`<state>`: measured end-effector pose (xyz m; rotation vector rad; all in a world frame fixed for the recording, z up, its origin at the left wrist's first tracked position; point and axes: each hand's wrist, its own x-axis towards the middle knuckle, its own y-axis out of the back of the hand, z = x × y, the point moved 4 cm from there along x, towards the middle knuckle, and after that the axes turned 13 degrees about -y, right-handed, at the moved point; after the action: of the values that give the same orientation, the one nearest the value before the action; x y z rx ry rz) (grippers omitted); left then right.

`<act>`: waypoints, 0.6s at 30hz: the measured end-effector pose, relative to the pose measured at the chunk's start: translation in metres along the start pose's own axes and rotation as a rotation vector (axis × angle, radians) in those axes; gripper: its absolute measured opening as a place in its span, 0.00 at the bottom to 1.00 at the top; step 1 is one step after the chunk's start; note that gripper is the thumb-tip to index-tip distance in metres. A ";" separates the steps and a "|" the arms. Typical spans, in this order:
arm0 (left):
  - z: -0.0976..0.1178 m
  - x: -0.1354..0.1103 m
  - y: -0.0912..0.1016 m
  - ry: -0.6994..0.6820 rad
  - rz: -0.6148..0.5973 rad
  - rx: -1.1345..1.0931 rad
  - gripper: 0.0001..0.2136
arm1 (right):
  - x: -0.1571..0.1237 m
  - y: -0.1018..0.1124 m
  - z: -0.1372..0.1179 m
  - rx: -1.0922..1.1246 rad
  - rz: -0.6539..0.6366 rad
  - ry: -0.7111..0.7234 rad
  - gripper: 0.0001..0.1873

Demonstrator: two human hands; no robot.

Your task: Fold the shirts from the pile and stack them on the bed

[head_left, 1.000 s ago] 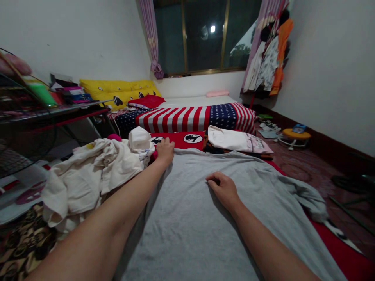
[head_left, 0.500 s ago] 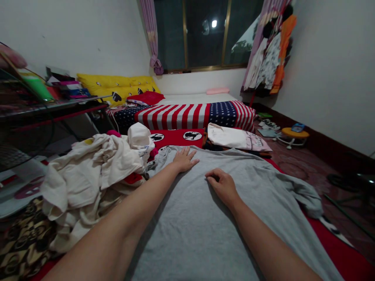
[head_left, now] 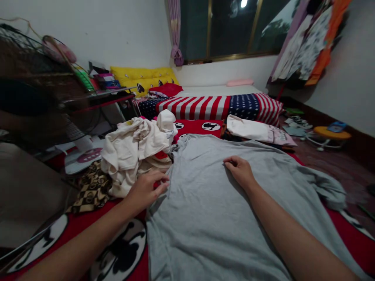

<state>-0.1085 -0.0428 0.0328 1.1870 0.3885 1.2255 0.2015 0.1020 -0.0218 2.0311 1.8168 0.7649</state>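
Left hand [head_left: 149, 190] withdrawn — clothes heap [head_left: 124, 150] beside.

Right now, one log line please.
left hand: open, at edge of gray shirt; right hand: curled, on it; cream clothes: heaped left; folded clothes: beyond shirt

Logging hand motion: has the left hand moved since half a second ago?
Yes. Judged against the striped bed cover, the left hand has moved nearer the camera and leftward, from the far end of the gray shirt to beside its left edge.
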 end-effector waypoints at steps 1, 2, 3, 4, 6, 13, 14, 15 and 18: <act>-0.003 -0.016 0.005 0.058 0.011 0.020 0.08 | 0.000 0.000 -0.001 -0.017 -0.003 0.000 0.11; -0.005 -0.030 0.008 0.100 0.015 0.026 0.08 | 0.000 0.001 -0.003 -0.039 -0.007 -0.002 0.11; -0.006 -0.043 0.010 0.124 0.014 0.021 0.08 | 0.001 0.002 -0.005 -0.066 -0.015 -0.003 0.11; -0.005 -0.053 0.010 0.124 0.014 0.007 0.08 | 0.002 0.003 -0.009 -0.094 -0.036 -0.008 0.11; 0.003 -0.067 0.007 0.042 0.006 -0.044 0.08 | 0.003 0.005 -0.018 -0.134 -0.132 -0.042 0.11; 0.054 -0.084 -0.002 -0.290 -0.237 -0.228 0.27 | -0.069 0.045 -0.072 -0.183 -0.460 0.079 0.11; 0.058 -0.085 -0.002 -0.292 -0.264 -0.235 0.27 | -0.093 0.054 -0.077 -0.200 -0.558 0.100 0.09; 0.061 -0.086 -0.001 -0.287 -0.285 -0.235 0.27 | -0.117 0.062 -0.080 -0.224 -0.675 0.103 0.09; 0.066 -0.090 0.000 -0.295 -0.316 -0.203 0.25 | -0.184 0.087 -0.075 -0.412 -0.939 0.053 0.17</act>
<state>-0.0901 -0.1526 0.0283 1.0642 0.2136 0.7832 0.2192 -0.1000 0.0540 0.7550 2.1011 0.7821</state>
